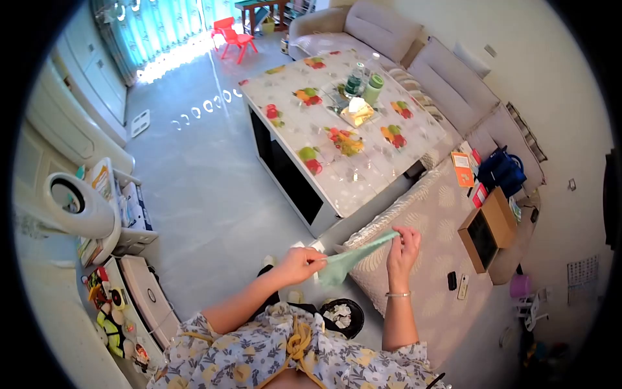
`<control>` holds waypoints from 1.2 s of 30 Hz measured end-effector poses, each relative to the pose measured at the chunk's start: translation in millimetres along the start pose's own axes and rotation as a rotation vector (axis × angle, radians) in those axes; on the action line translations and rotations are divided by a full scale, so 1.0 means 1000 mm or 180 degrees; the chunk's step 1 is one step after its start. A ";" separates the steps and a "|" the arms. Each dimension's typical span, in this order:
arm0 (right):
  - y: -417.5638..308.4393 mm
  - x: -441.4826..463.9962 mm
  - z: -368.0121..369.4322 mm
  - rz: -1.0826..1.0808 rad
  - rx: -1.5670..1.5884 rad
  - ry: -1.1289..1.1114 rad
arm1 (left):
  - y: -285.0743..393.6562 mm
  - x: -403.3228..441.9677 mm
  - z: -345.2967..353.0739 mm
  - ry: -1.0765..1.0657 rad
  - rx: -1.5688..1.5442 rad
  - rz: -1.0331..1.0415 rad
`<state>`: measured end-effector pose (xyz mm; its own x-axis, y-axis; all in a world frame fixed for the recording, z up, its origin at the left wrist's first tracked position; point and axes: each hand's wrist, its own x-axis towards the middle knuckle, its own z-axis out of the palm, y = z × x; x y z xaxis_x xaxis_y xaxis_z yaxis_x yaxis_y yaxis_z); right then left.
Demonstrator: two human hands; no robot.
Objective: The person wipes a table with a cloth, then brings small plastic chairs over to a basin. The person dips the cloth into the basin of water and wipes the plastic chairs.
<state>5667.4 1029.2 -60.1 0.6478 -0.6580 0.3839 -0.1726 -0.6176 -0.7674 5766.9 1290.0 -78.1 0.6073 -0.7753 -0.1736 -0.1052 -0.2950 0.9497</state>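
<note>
Cloth (348, 261) between hands (303, 264), bottles (354, 79) on table (366, 174), probably tissues (339, 316) in bin (357, 319)

Clearance: floor (201, 175) side open, table (370, 176) and sofa (421, 217) sides bounded.
Free passage left of the left hand (303, 264), over the floor. Green cloth (350, 260) bars the gap to the right hand (405, 249); table corner ahead, bin (360, 323) below. Table–sofa gap appears narrow; depth hard to judge.
</note>
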 end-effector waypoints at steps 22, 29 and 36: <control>0.134 0.221 0.236 -0.0612 0.0155 -0.1348 | -0.089 0.253 -0.047 0.1927 0.1917 0.0060; 0.149 0.179 0.262 -0.1274 -0.0664 -0.2023 | -0.122 0.304 0.019 0.1786 0.2432 -0.0356; 0.144 0.179 0.294 -0.1315 -0.1489 -0.2307 | -0.132 0.309 -0.008 0.1840 0.2488 -0.0442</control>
<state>5976.6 948.8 -252.4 0.9987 -0.0195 0.0465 -0.0047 -0.9542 -0.2992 5974.2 1093.7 -254.9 0.9237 -0.3744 0.0815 -0.3688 -0.8110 0.4542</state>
